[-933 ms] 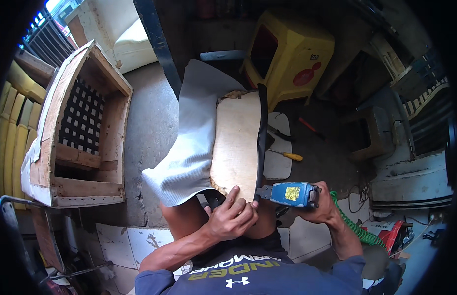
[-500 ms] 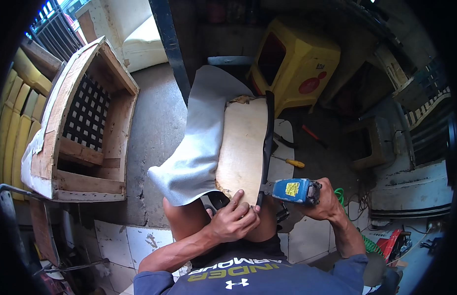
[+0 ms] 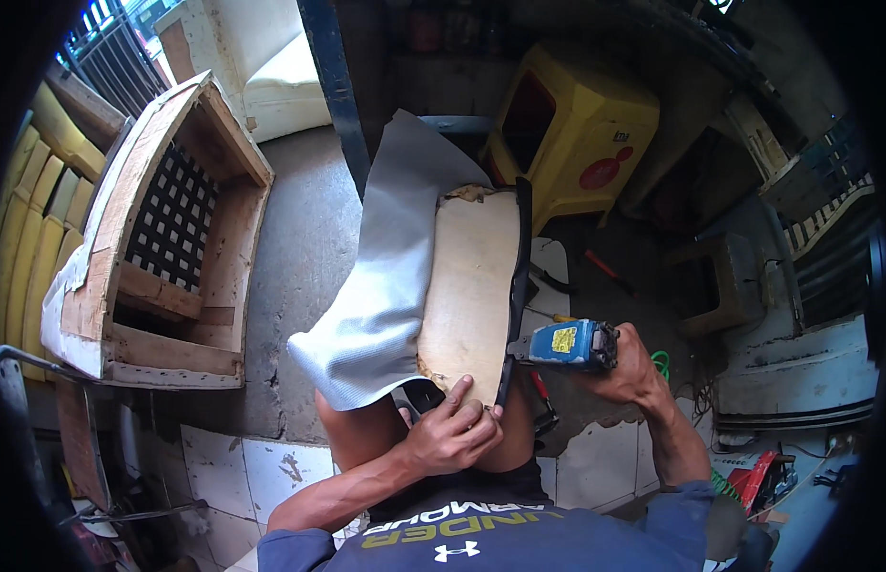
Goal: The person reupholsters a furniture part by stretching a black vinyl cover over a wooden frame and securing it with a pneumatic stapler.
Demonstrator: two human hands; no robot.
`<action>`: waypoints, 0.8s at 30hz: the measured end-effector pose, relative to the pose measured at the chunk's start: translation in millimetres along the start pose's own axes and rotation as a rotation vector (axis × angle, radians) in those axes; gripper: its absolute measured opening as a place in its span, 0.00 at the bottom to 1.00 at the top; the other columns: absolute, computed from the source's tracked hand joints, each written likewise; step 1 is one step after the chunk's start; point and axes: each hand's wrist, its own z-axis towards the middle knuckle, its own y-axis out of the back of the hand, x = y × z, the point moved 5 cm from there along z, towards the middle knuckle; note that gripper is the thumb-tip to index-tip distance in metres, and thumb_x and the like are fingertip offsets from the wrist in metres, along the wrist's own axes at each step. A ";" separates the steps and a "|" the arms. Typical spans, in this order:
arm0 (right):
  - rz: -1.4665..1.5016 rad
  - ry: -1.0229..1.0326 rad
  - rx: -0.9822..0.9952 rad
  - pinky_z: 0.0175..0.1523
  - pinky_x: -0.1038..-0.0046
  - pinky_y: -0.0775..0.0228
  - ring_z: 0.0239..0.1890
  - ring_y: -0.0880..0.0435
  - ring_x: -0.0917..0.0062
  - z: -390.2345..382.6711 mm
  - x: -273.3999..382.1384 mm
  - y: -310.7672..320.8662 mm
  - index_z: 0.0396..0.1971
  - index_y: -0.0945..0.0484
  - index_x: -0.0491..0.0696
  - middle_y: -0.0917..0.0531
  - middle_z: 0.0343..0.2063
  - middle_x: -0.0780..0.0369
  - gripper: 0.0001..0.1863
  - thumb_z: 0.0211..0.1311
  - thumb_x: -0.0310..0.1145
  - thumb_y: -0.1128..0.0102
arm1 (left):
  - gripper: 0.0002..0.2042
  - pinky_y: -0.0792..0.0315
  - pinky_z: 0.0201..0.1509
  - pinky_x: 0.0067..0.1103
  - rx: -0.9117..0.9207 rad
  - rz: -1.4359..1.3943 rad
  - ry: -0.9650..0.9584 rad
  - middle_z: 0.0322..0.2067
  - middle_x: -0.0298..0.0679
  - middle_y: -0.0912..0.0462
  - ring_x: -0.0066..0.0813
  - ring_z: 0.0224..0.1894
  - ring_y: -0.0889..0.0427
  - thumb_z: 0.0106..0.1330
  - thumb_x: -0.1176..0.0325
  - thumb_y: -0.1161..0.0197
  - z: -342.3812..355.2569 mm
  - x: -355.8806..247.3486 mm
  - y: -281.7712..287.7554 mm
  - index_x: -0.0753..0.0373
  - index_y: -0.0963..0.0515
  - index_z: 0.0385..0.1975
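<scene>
A pale wooden panel (image 3: 467, 276) rests over my lap, with grey textured upholstery material (image 3: 371, 315) spread from its left side and dark material along its right edge. My left hand (image 3: 448, 434) grips the panel's near end, one finger extended onto the wood and the others curled at the edge. My right hand (image 3: 631, 377) holds a blue stapler gun (image 3: 569, 345) level, its nose at the dark right edge of the panel. A green coiled hose (image 3: 724, 481) shows behind my right forearm.
A wooden chair frame with black webbing (image 3: 243, 238) stands left, beside yellow foam pieces (image 3: 28, 219). A yellow plastic stool (image 3: 571, 124) sits at the back. Right of the panel, a red-handled tool (image 3: 610, 272) and a yellow-handled screwdriver (image 3: 557, 316) lie near a white board (image 3: 549, 255).
The stapler gun in my right hand has moved a little away from me along the panel's right edge. My left hand stays on the near end.
</scene>
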 end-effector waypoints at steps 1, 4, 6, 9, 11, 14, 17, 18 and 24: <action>-0.007 0.011 -0.009 0.42 0.66 0.17 0.35 0.07 0.59 2.4 7.3 2.1 0.37 0.12 0.40 0.10 0.30 0.50 0.16 0.50 0.32 0.25 | 0.06 0.16 0.64 0.46 0.002 0.000 0.005 0.28 0.33 0.26 0.24 0.34 0.19 0.61 0.77 0.27 -1.0 0.8 -0.3 0.61 0.18 0.26; -0.006 -0.004 -0.021 0.42 0.65 0.17 0.35 0.07 0.59 8.5 -7.9 3.7 0.37 0.12 0.39 0.10 0.29 0.50 0.16 0.49 0.32 0.26 | 0.06 0.16 0.63 0.46 0.003 -0.009 0.002 0.28 0.33 0.26 0.25 0.34 0.18 0.61 0.77 0.27 -2.8 2.1 -0.2 0.61 0.18 0.27; -0.014 -0.042 -0.011 0.43 0.65 0.17 0.34 0.07 0.59 14.3 -13.7 5.5 0.36 0.12 0.39 0.10 0.28 0.50 0.16 0.49 0.33 0.26 | 0.05 0.16 0.63 0.46 0.015 -0.024 0.001 0.28 0.33 0.25 0.25 0.34 0.18 0.61 0.77 0.27 -3.2 -1.8 1.6 0.62 0.18 0.27; -0.052 -0.101 0.013 0.45 0.65 0.17 0.34 0.07 0.59 20.3 -12.2 9.1 0.36 0.12 0.39 0.10 0.28 0.49 0.16 0.49 0.33 0.27 | 0.03 0.17 0.65 0.47 0.009 -0.014 -0.002 0.31 0.34 0.24 0.28 0.38 0.18 0.60 0.75 0.29 -3.4 -1.9 1.0 0.62 0.17 0.30; -0.053 -0.119 0.047 0.45 0.65 0.17 0.35 0.07 0.59 28.6 -9.6 9.4 0.37 0.12 0.38 0.10 0.28 0.49 0.17 0.49 0.34 0.27 | 0.03 0.17 0.65 0.47 0.014 -0.002 0.012 0.31 0.34 0.25 0.28 0.39 0.18 0.59 0.75 0.30 -4.4 -2.2 -0.5 0.62 0.17 0.30; -0.042 -0.056 -0.037 0.45 0.65 0.18 0.34 0.07 0.60 32.9 -5.7 16.7 0.37 0.12 0.38 0.10 0.28 0.50 0.18 0.49 0.35 0.27 | 0.05 0.16 0.64 0.47 0.018 -0.006 0.016 0.28 0.33 0.25 0.26 0.34 0.18 0.60 0.78 0.28 -2.6 0.3 0.3 0.61 0.18 0.28; -0.036 -0.063 -0.016 0.45 0.64 0.18 0.34 0.07 0.60 40.3 -18.9 16.6 0.37 0.12 0.38 0.10 0.28 0.50 0.18 0.49 0.36 0.27 | 0.06 0.16 0.64 0.47 0.024 0.004 0.008 0.27 0.33 0.26 0.26 0.34 0.19 0.62 0.79 0.29 -2.7 -7.0 2.3 0.61 0.19 0.25; -0.036 -0.085 0.018 0.45 0.64 0.18 0.34 0.07 0.60 43.9 -23.3 15.3 0.37 0.12 0.39 0.10 0.28 0.50 0.18 0.49 0.36 0.27 | 0.07 0.16 0.64 0.47 0.012 0.010 0.019 0.27 0.33 0.26 0.26 0.34 0.19 0.62 0.78 0.29 -2.4 -7.3 2.7 0.61 0.19 0.25; 0.002 -0.053 -0.038 0.45 0.65 0.18 0.32 0.08 0.61 40.0 -20.6 12.1 0.38 0.12 0.40 0.10 0.28 0.52 0.18 0.48 0.35 0.27 | 0.06 0.16 0.63 0.45 0.044 0.133 0.123 0.26 0.33 0.26 0.27 0.33 0.19 0.63 0.77 0.28 0.6 -17.3 9.9 0.61 0.18 0.25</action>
